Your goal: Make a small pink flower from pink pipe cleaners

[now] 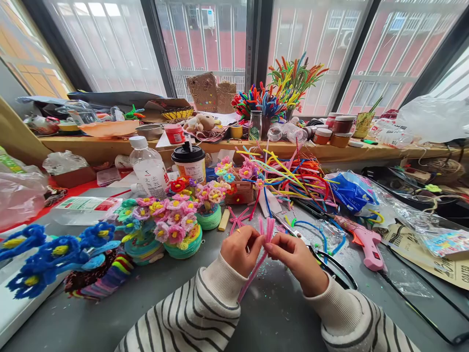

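Note:
Pink pipe cleaners stand bunched between my two hands, just above the grey table. My left hand pinches them from the left side, fingers curled. From the right, my right hand pinches the same bunch between thumb and fingers. Their lower ends trail down past my left wrist. A pink star-shaped pipe cleaner piece lies just beyond my left hand. Scissors with black handles rest beyond and partly behind my right hand.
Pipe-cleaner flower pots crowd the left, beside a plastic bottle and a lidded cup. Loose pipe cleaners heap up behind my hands. A pink glue gun with its cord lies at right, near a blue packet.

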A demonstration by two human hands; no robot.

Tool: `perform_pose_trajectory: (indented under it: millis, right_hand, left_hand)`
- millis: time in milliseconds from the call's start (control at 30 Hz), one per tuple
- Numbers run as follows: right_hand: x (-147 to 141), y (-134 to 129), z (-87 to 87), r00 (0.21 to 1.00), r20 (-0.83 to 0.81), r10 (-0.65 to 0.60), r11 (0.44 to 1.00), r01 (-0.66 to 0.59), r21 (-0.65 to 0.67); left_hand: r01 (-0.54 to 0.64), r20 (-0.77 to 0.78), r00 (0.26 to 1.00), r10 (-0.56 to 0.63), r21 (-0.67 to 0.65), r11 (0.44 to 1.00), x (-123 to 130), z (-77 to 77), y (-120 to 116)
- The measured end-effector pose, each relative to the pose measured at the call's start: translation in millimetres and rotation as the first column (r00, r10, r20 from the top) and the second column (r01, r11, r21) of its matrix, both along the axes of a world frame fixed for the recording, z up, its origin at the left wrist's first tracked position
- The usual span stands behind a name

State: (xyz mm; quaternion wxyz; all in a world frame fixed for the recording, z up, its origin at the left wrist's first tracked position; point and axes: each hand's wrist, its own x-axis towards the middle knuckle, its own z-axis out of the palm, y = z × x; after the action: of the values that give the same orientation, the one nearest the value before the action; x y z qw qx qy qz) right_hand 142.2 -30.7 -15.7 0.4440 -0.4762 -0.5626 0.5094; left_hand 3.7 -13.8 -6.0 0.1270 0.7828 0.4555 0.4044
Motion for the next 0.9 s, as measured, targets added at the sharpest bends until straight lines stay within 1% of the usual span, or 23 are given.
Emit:
perform_pose_trajectory:
  millis: [67, 167, 233, 300, 333, 400, 467, 533, 600, 667, 767, 833, 900]
  right_hand:
    - [0, 0, -0.2, 1.000, -0.011, 0.016, 1.000, -0.016, -0.013]
    - [-1, 1, -1.2, 0.999, -0.027, 0.031, 0.999, -0.031, -0.012]
    - [-2, 1, -1.6, 0.998, -0.042, 0.035, 0.999, -0.035, -0.005]
    - [-1, 1, -1.0, 0.998, -0.055, 0.031, 0.999, -0.032, -0.007]
    - [-1, 1, -0.3, 0.998, -0.058, 0.028, 1.000, -0.029, -0.007]
    - [-1, 1, 1.8, 0.998, -0.062, 0.024, 1.000, -0.024, -0.004]
    - [0, 1, 3.8, 0.997, -0.069, 0.031, 1.000, -0.031, -0.001]
    - [1, 1, 5.2, 0.996, -0.086, 0.031, 1.000, -0.031, -0.002]
    - [2, 1, 5.5, 0.993, -0.121, 0.005, 1.000, -0.005, -0.003]
    - [4, 2, 5.1, 0.983, -0.175, -0.059, 0.998, 0.057, -0.016]
    - [7, 3, 4.0, 0.943, -0.279, -0.179, 0.984, 0.170, -0.058]
    - [8, 4, 3.5, 0.911, -0.336, -0.239, 0.971, 0.226, -0.079]
    - [8, 4, 3.1, 0.891, -0.361, -0.275, 0.961, 0.262, -0.085]
  left_hand:
    - [0.002, -0.010, 1.000, -0.002, -0.004, 1.000, 1, 0.7, -1]
    - [0.025, 0.008, 1.000, -0.024, -0.050, 0.998, 2, 1.3, -1]
    - [0.049, 0.087, 0.995, -0.039, -0.125, 0.991, 2, 1.8, 0]
    - [0.113, 0.229, 0.972, -0.059, -0.230, 0.967, 1, 2.5, 2]
    - [0.164, 0.319, 0.945, -0.068, -0.285, 0.944, 1, 2.9, 3]
    - [0.295, 0.512, 0.855, -0.080, -0.354, 0.888, 0, 3.4, 4]
    - [0.427, 0.660, 0.745, -0.101, -0.355, 0.831, -1, 3.6, 6]
    - [0.501, 0.745, 0.659, -0.100, -0.336, 0.798, -1, 3.5, 7]
    - [0.504, 0.787, 0.615, -0.045, -0.349, 0.791, -1, 3.2, 8]
    - [0.487, 0.805, 0.591, 0.046, -0.402, 0.775, 0, 2.7, 9]
    - [0.504, 0.793, 0.589, 0.153, -0.509, 0.698, 0, 1.7, 10]
    - [0.518, 0.786, 0.590, 0.184, -0.543, 0.661, 0, 1.0, 10]
    - [0.518, 0.786, 0.589, 0.189, -0.546, 0.658, 1, 0.5, 9]
